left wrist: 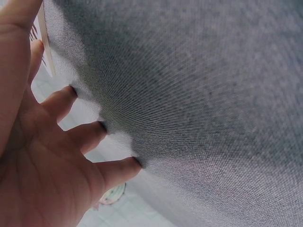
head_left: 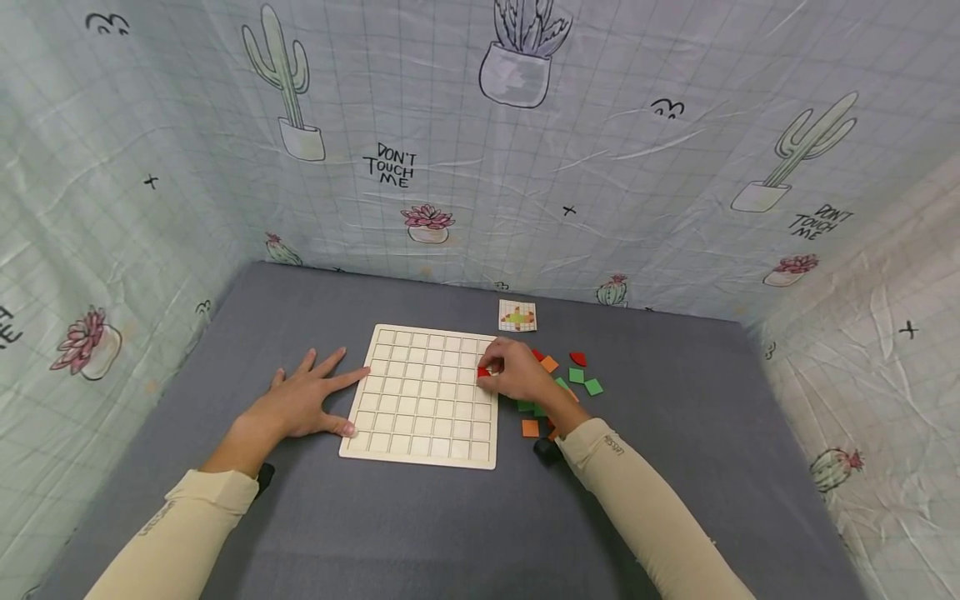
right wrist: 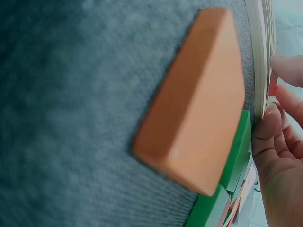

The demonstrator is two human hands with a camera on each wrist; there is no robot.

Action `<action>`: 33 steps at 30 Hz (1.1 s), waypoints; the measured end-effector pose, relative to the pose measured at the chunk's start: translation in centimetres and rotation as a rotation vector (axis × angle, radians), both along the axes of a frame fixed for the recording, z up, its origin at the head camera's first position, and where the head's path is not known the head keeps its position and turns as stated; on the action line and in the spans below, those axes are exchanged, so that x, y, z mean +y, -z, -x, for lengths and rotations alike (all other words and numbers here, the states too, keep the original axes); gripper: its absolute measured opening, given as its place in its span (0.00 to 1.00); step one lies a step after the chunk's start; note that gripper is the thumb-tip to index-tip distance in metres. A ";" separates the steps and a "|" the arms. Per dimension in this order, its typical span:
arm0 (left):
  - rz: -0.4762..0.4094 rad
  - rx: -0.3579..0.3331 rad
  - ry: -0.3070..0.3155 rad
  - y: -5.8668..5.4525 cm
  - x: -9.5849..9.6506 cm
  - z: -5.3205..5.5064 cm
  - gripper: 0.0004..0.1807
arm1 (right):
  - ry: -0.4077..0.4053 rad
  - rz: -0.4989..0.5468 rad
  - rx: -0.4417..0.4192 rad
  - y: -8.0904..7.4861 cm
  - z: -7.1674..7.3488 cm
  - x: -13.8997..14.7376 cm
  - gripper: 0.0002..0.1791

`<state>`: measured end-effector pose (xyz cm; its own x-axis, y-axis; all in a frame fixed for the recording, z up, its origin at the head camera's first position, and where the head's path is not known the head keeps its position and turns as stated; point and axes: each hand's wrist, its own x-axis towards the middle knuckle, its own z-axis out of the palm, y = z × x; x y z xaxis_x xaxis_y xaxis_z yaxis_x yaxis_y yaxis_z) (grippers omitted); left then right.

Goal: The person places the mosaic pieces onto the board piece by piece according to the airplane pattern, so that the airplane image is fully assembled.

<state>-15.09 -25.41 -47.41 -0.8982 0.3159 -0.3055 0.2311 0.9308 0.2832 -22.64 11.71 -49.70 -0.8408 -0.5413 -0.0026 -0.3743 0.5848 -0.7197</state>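
Note:
A pale wooden board with a grid of square cells lies on the grey table. My right hand is over the board's right edge and pinches a small red piece between thumb and finger; in the right wrist view that red piece shows at the fingertips, by the board's edge. My left hand rests with spread fingers at the board's left side, thumb and index finger touching its edge. In the left wrist view the other fingertips of the left hand press on the grey cloth.
Loose green, orange and red pieces lie right of the board, partly under the right forearm. A small card with a coloured grid pattern lies behind them. A printed cloth hangs around the table.

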 end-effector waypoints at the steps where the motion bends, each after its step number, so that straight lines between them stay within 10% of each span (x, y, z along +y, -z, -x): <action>1: 0.000 0.001 0.000 0.0 0.0 0.0 0.58 | 0.000 -0.002 -0.002 0.0 0.0 0.0 0.06; 33: -0.026 0.000 -0.003 0.6 -0.3 0.1 0.58 | -0.030 0.060 -0.054 0.0 -0.1 0.3 0.10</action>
